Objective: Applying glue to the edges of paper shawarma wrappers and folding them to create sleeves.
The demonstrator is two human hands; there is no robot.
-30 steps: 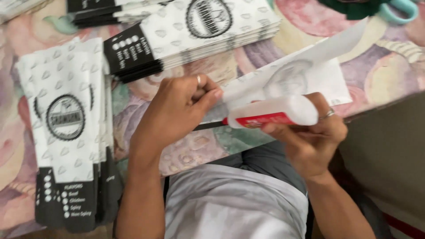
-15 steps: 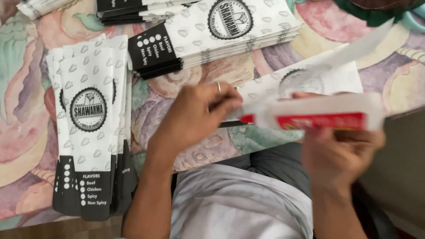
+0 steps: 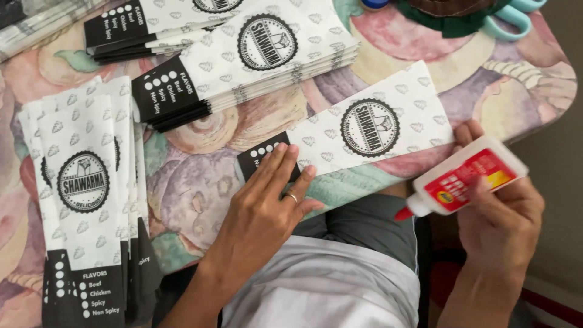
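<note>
A flat white paper bag (image 3: 364, 130) with a round black emblem and a black end lies on the table's near edge. My left hand (image 3: 267, 203), a ring on one finger, presses flat on the bag's black end with fingers spread. My right hand (image 3: 501, 222) holds a white glue bottle (image 3: 464, 176) with a red label and red tip, off the table's near right edge, tip pointing left and down. One fingertip of that hand touches the bag's right end.
A stack of the same paper bags (image 3: 255, 51) lies at the back, another stack (image 3: 85, 206) at the left. The tablecloth (image 3: 206, 188) has a pastel fruit pattern. Teal scissor handles (image 3: 510, 15) and a dark green object sit at the top right.
The glue bottle has moved away from the bag to the right and down. The bag now lies flat with its printed face up, and my left hand presses on its black end.
</note>
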